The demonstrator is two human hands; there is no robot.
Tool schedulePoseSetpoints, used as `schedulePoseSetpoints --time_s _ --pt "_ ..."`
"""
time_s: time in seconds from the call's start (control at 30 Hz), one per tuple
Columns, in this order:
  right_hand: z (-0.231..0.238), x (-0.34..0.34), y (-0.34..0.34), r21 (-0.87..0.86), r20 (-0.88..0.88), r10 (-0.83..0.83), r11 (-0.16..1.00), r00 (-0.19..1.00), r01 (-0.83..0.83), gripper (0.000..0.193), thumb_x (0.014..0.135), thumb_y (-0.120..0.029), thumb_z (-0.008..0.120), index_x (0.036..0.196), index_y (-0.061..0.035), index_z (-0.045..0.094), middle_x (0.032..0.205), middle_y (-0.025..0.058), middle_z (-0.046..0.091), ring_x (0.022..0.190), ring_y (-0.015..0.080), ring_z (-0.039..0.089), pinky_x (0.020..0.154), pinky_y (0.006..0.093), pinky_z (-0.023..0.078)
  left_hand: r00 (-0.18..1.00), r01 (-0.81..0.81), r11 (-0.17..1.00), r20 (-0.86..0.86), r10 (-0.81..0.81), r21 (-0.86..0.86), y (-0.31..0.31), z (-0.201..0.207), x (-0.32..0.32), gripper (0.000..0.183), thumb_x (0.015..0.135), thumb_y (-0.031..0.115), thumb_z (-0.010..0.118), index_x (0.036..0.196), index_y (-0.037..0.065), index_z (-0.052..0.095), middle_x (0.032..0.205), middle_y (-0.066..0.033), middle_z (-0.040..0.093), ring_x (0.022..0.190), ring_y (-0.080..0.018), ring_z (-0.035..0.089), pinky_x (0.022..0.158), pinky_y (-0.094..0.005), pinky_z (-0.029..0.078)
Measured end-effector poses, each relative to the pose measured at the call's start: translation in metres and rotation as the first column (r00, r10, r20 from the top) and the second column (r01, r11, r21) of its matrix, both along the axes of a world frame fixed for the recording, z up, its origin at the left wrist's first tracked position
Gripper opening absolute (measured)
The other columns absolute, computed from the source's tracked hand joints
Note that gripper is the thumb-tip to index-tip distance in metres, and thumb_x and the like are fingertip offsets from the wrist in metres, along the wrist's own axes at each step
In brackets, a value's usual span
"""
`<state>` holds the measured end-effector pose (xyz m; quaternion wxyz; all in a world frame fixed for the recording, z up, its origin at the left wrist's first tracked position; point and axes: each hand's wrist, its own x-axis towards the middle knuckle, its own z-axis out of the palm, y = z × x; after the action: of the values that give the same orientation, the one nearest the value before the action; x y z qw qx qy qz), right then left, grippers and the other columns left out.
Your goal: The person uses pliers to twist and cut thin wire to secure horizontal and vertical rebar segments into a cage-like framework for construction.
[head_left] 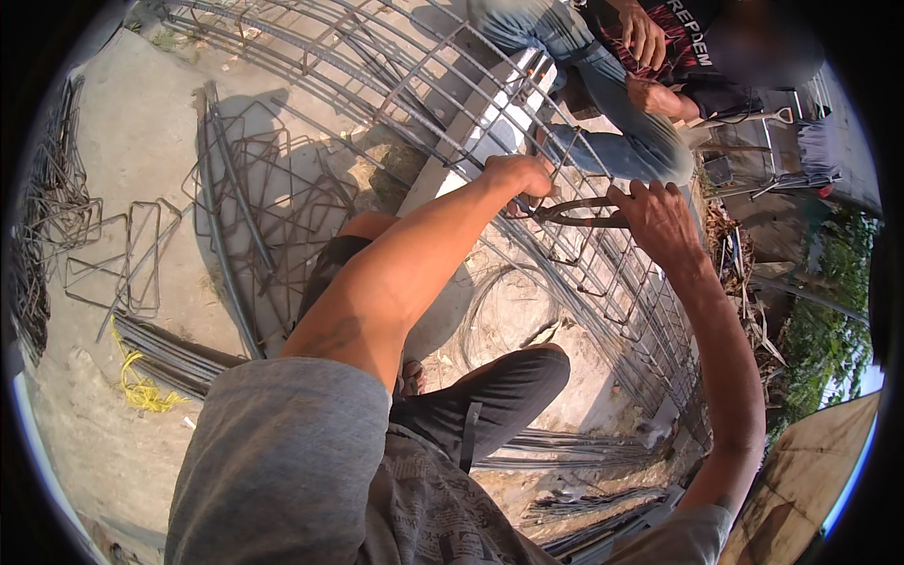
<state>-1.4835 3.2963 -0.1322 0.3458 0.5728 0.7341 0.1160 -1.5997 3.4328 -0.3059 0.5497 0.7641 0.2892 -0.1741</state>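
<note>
Both arms reach forward to a long cage of steel rebar (621,311) running diagonally across the scene. My right hand (656,221) is closed around the handles of dark metal pincers (582,213), their jaws pointing left at a joint of the bars. My left hand (521,177) is closed right beside the jaws, against the bars. Its fingers are partly hidden, and I cannot make out what they hold. Below the hands, a loose coil of thin wire (468,315) lies on the ground near my bent knee.
Opposite me, a person (603,75) sits with hands together by the cage. A pale concrete block (435,181) stands under the bars. Bent rebar stirrups (273,179) and a bundle of rods (169,353) with yellow twine (146,384) lie left. Green plants (833,282) grow far right.
</note>
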Motion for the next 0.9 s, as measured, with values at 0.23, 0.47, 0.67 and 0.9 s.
schedulePoseSetpoints --time_s 0.23,0.47,0.67,0.9 --pt "-0.008 0.04 0.064 -0.048 -0.084 0.235 0.97 0.968 -0.239 0.018 0.093 -0.019 0.054 0.101 -0.0223 0.071 0.087 0.0054 0.067 0.085 0.0235 0.069 0.078 0.0377 0.054 0.999 0.03 0.99 -0.04 -0.024 0.139 0.001 -0.011 0.006 0.036 0.086 0.041 0.062 0.107 0.014 0.073 0.102 -0.0001 0.075 0.079 -0.0192 0.075 0.082 -0.0381 0.053" --pt "-0.029 -0.039 -0.043 0.171 0.137 -0.08 0.984 0.987 0.056 0.037 0.088 -0.01 0.059 0.125 -0.005 0.057 0.093 0.0111 0.064 0.09 0.0272 0.066 0.084 0.0464 0.051 0.998 -0.055 0.955 0.028 0.049 0.291 -0.008 -0.01 -0.005 0.028 0.086 0.031 0.059 0.098 0.012 0.074 0.091 -0.0003 0.076 0.069 -0.0177 0.074 0.075 -0.0337 0.055" --pt "-0.045 -0.099 -0.094 0.127 -0.025 -0.497 0.859 0.867 0.496 0.046 0.088 -0.007 0.057 0.133 -0.0024 0.05 0.091 0.018 0.067 0.077 0.0355 0.071 0.063 0.049 0.055 1.0 -0.024 0.991 0.006 0.023 0.134 -0.011 0.011 -0.007 0.039 0.09 0.033 0.05 0.123 0.02 0.065 0.1 0.0 0.076 0.087 -0.0162 0.074 0.086 -0.0383 0.052" --pt "-0.088 -0.101 -0.126 -0.387 -0.679 -0.734 0.339 -0.016 0.858 0.037 0.098 -0.028 0.058 0.121 0.0006 0.054 0.084 0.0245 0.069 0.071 0.0388 0.069 0.065 0.0467 0.054 0.991 -0.079 0.962 0.129 0.046 0.26 -0.018 -0.002 -0.004 0.048 0.089 0.057 0.057 0.09 0.013 0.076 0.082 -0.0011 0.075 0.066 -0.0167 0.074 0.066 -0.0313 0.056"
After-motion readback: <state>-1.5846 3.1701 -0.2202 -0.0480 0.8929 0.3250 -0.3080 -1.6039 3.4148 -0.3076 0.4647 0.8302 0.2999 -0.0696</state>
